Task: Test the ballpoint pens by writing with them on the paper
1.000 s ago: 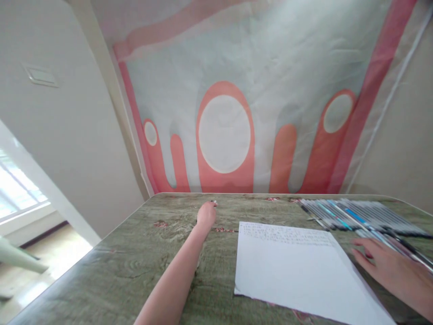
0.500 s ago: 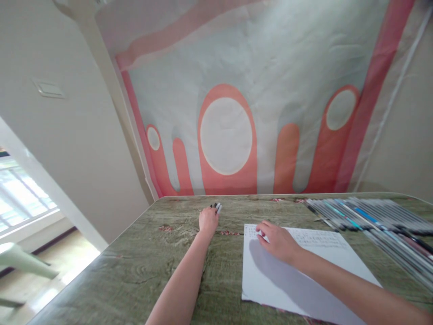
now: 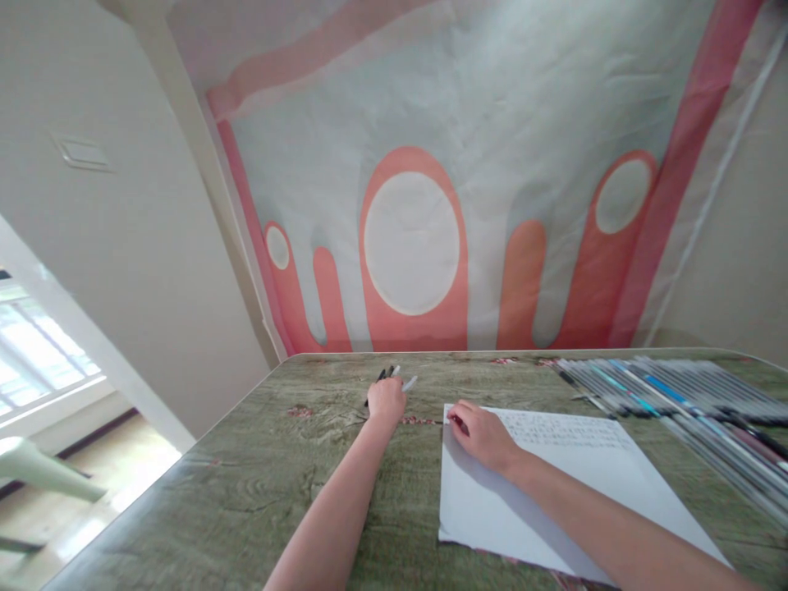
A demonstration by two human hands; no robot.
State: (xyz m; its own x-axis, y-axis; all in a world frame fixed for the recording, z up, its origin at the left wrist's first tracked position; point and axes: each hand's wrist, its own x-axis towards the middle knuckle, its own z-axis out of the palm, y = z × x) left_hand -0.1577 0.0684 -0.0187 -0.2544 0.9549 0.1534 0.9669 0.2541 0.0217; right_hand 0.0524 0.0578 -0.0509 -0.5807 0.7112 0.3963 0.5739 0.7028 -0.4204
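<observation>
My left hand (image 3: 387, 400) rests on the wood-patterned table left of the paper, fingers closed round a few pens. The ends of dark pens (image 3: 382, 375) and a pale pen (image 3: 410, 383) poke out past its fingers. Over the upper left corner of a white sheet of paper (image 3: 474, 509) is my right hand (image 3: 483, 431), its thumb and fingertips pinched together at the sheet's left edge. Whether anything is between those fingertips, I cannot make out. Rows of small handwriting (image 3: 566, 432) run across the top of the sheet, partly covered by the right hand.
Many pens lie in a row (image 3: 689, 386) at the table's right, with more long pens (image 3: 732, 460) nearer to me. The table (image 3: 246, 492) meets a wall with a red and grey pattern (image 3: 412, 328). A pale green stool (image 3: 49, 472) stands on the floor at left.
My right hand has shifted left to the paper's edge and its fingers have drawn together. My left hand has moved slightly right and nearer, and the pens there have fanned apart.
</observation>
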